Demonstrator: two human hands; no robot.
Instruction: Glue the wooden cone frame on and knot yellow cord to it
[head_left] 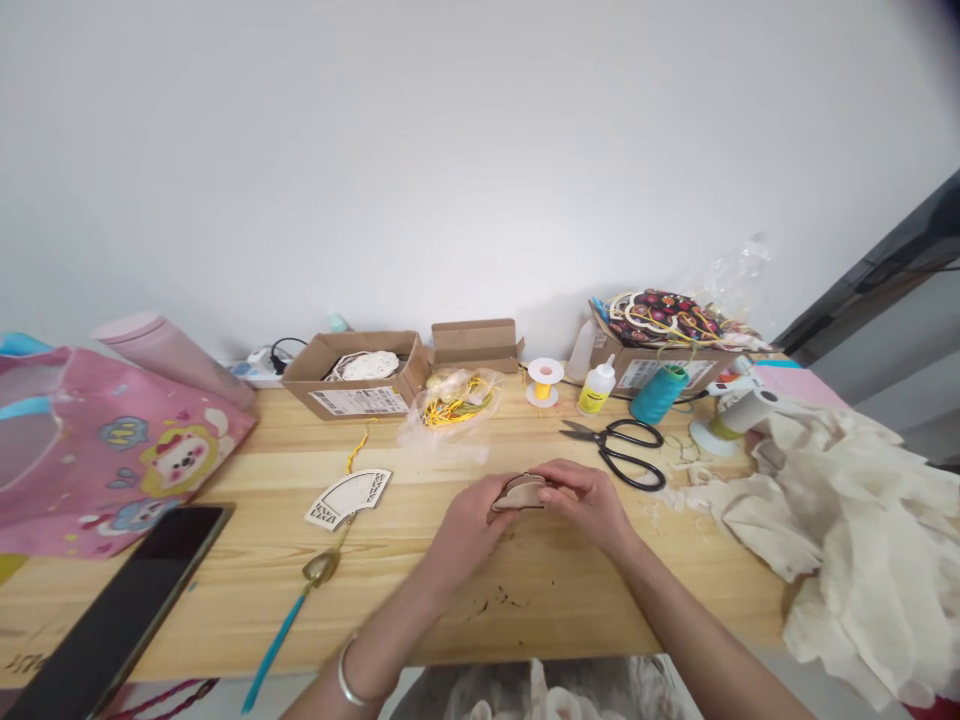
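My left hand point(478, 515) and my right hand point(589, 500) hold a small, thin, curved brownish piece point(520, 494) between them, just over the table. The fingers of both hands are closed on its edges, and they hide part of its outline. Its material looks like wood or card, but I cannot tell which. Left of my hands lies a pale fan-shaped ornament point(349, 497) with cut-out ends, a yellow cord and a blue tassel point(276, 645). Black-handled scissors point(634, 455) rest beyond my right hand, blades pointing left.
At the back stand a cardboard box point(360, 402), a plastic bag of yellow cords point(454, 403), a thread spool point(543, 385), a glue bottle point(597, 387) and a teal thread cone point(660, 393). Cream fabric point(862, 530) heaps at right. A phone point(127, 600) and pink bag point(120, 450) lie left.
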